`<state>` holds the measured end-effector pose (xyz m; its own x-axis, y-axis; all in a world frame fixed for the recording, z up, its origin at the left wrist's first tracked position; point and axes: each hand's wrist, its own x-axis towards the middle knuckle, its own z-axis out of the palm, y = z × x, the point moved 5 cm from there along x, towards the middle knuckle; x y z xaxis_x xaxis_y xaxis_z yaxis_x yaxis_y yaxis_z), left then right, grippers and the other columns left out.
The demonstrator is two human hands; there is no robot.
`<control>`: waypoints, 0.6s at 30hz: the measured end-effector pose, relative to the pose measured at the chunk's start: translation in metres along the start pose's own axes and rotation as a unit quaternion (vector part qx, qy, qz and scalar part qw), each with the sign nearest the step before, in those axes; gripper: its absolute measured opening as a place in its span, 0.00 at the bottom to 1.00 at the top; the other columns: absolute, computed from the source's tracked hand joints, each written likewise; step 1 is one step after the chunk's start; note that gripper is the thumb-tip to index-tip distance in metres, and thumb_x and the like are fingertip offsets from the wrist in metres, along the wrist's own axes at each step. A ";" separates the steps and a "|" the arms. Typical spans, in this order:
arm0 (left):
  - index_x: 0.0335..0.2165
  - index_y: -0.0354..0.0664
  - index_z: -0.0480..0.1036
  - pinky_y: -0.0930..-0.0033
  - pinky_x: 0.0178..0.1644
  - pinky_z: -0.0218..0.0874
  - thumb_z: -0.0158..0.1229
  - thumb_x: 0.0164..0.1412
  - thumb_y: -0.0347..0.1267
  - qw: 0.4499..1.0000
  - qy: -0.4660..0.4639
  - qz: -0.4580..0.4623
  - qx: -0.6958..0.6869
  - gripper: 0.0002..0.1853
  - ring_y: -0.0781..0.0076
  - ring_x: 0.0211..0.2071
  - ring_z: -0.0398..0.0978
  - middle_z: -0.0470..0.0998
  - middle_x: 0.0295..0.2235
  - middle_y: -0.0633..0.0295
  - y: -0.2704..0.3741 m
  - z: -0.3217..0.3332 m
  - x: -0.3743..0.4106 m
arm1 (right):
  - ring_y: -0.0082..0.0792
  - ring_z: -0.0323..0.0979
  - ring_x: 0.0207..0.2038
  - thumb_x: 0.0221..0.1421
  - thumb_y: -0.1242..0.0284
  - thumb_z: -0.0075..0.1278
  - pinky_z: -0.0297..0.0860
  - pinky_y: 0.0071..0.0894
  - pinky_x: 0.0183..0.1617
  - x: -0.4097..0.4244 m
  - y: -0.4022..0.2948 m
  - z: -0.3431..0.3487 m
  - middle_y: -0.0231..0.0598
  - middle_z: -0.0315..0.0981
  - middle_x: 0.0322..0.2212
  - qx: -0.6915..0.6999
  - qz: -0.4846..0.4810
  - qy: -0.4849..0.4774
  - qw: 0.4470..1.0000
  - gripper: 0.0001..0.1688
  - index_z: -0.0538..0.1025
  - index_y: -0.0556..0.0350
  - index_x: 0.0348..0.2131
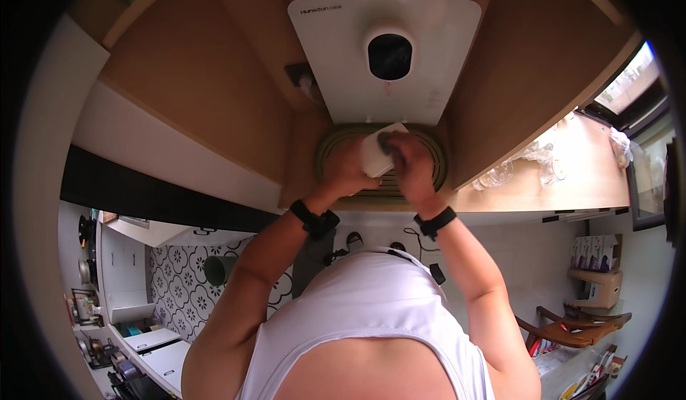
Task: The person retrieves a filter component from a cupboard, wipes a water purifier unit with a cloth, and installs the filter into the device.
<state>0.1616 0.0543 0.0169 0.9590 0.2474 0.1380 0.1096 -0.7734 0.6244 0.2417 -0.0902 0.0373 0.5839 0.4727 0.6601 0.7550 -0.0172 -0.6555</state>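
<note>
My left hand (345, 164) grips a white box-shaped object (376, 156), tilted, above an oval slatted drip tray (440, 169). My right hand (412, 158) is at the object's upper right side. Its fingers hold a small dark grey pad (384, 141) against the white surface; motion blur hides what the pad is made of. Just beyond both hands, a white wall-mounted water dispenser (343, 51) with a black oval front stands in a wooden niche. Black bands circle both my wrists.
Wooden side panels (203, 67) flank the niche. On the right counter are clear plastic bags and glass-like vessels (496, 175) near a window. Behind me are a wooden chair (584, 327), a beige stool (597, 287) and a green bin (217, 270). A plug (305, 81) sits left of the dispenser.
</note>
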 end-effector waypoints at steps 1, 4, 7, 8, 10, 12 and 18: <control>0.50 0.36 0.67 0.57 0.50 0.65 0.74 0.30 0.37 0.999 -0.023 -0.013 -0.021 0.44 0.48 0.46 0.73 0.74 0.44 0.47 -0.007 0.002 0.002 | 0.54 0.73 0.41 0.46 0.89 0.49 0.71 0.41 0.44 -0.002 -0.001 -0.003 0.49 0.74 0.38 0.015 0.001 -0.003 1.000 0.17 0.74 0.57 0.38; 0.48 0.35 0.72 0.61 0.48 0.66 0.75 0.30 0.39 0.981 -0.091 -0.074 -0.154 0.42 0.56 0.41 0.77 0.78 0.40 0.49 -0.019 0.012 0.000 | 0.55 0.72 0.41 0.48 0.88 0.49 0.70 0.42 0.44 -0.009 0.014 -0.005 0.50 0.73 0.37 0.032 0.006 0.005 0.999 0.16 0.74 0.58 0.38; 0.48 0.33 0.72 0.65 0.49 0.65 0.76 0.33 0.40 0.934 -0.121 -0.186 -0.281 0.41 0.64 0.42 0.76 0.78 0.42 0.51 -0.046 0.040 -0.010 | 0.47 0.75 0.40 0.53 0.86 0.49 0.71 0.35 0.44 -0.013 0.024 -0.011 0.47 0.75 0.38 -0.069 0.057 -0.006 0.996 0.14 0.75 0.58 0.40; 0.48 0.33 0.72 0.64 0.49 0.66 0.76 0.34 0.39 0.921 -0.159 -0.193 -0.298 0.41 0.63 0.42 0.76 0.78 0.42 0.51 -0.052 0.046 -0.011 | 0.45 0.75 0.41 0.54 0.84 0.49 0.71 0.36 0.45 -0.017 0.035 -0.013 0.46 0.75 0.39 -0.024 0.131 -0.002 0.991 0.14 0.75 0.58 0.41; 0.49 0.32 0.71 0.63 0.48 0.66 0.75 0.35 0.39 0.916 -0.179 -0.169 -0.317 0.41 0.62 0.42 0.77 0.78 0.42 0.51 -0.058 0.054 -0.007 | 0.42 0.74 0.43 0.57 0.82 0.47 0.71 0.37 0.48 -0.013 0.054 -0.016 0.45 0.75 0.41 0.067 0.270 0.001 0.961 0.13 0.75 0.58 0.43; 0.49 0.33 0.71 0.61 0.47 0.67 0.74 0.33 0.41 0.947 -0.175 -0.118 -0.242 0.42 0.55 0.43 0.78 0.79 0.42 0.49 -0.067 0.063 0.001 | 0.40 0.73 0.47 0.59 0.79 0.46 0.70 0.40 0.51 0.004 0.052 -0.021 0.44 0.74 0.44 0.396 0.405 0.042 0.823 0.15 0.73 0.59 0.46; 0.45 0.31 0.71 0.55 0.43 0.67 0.76 0.24 0.45 0.988 -0.124 -0.087 0.008 0.46 0.44 0.42 0.74 0.75 0.38 0.41 -0.084 0.087 0.021 | 0.38 0.70 0.50 0.60 0.78 0.43 0.70 0.42 0.54 0.072 -0.016 -0.064 0.43 0.70 0.49 0.528 0.331 0.021 0.781 0.20 0.69 0.62 0.52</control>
<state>0.1949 0.0731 -0.0995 0.9596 0.2288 -0.1638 0.2808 -0.7410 0.6099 0.2909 -0.1119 0.1189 0.7680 0.6389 0.0445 -0.3722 0.5019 -0.7808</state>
